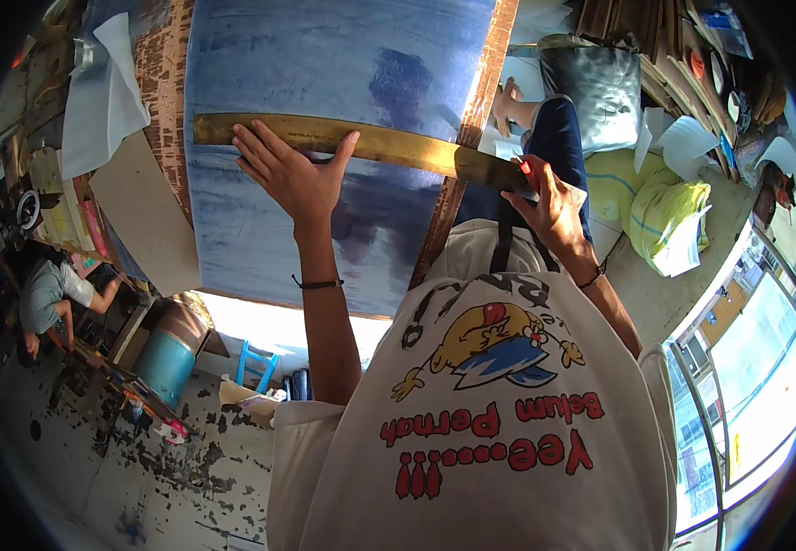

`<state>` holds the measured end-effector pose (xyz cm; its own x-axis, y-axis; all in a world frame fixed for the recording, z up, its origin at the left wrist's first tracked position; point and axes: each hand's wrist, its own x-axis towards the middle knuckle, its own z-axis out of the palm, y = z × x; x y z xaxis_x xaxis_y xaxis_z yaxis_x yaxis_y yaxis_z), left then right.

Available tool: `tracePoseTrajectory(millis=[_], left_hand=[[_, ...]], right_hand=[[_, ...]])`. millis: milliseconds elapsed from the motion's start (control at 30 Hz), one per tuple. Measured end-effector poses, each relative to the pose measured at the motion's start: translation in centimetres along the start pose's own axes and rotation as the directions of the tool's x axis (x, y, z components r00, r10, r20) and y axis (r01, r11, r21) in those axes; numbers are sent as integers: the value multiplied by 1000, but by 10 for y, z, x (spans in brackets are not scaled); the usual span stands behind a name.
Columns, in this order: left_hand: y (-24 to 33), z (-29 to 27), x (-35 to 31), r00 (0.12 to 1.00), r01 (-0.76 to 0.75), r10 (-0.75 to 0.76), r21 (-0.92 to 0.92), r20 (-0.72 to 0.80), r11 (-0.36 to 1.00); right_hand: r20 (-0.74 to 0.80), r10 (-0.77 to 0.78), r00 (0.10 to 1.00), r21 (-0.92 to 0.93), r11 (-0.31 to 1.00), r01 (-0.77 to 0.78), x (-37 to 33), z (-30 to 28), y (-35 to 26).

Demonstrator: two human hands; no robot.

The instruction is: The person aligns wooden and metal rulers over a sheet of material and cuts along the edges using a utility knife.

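Observation:
A long, flat, brass-coloured metal straightedge [398,147] lies across a worn blue tabletop [260,239], its right end reaching past the table's wooden edge. My left hand [306,179] rests on the straightedge left of its middle, fingers stretched out and thumb spread to the right. At the strip's right end, my right hand [558,211] is closed, with a small red tool [530,174] between thumb and fingers. Its tip is hidden, so I cannot tell its exact kind. The right fingers are close against the straightedge's end.
White sheets [108,101] and a grey-brown board [145,211] lie beyond the table's left edge. A yellow-green sack [664,211] and a black bundle [591,92] stand at right. At far left, another person [49,294] bends near a blue drum [166,363].

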<state>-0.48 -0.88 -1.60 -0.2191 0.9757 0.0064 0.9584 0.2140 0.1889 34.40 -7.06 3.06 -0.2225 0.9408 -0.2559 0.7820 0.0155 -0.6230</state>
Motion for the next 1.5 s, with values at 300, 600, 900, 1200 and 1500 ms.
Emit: tracePoseTrajectory(millis=[300, 600, 900, 1200, 1500], left_hand=[[1, 0, 0, 1000, 14, -14, -3, 16, 1000], [-1, 1, -1, 1000, 8, -8, -5, 10, 1000], [1, -1, 0, 999, -14, 14, -18, -34, 1000], [-1, 2, -1, 1000, -2, 2, -13, -27, 1000], [-1, 0, -1, 1000, 3, -3, -43, -17, 999]], right_hand=[[-9, -23, 1000, 6, 1000, 23, -2, 3, 5], [-18, -58, 998, -26, 998, 57, -2, 4, 7], [-31, 40, 999, 45, 998, -38, -3, 6, 5], [-63, 22, 998, 75, 997, -17, -2, 8, 4], [4, 109, 994, 72, 991, -109, -1, 3, -2]])
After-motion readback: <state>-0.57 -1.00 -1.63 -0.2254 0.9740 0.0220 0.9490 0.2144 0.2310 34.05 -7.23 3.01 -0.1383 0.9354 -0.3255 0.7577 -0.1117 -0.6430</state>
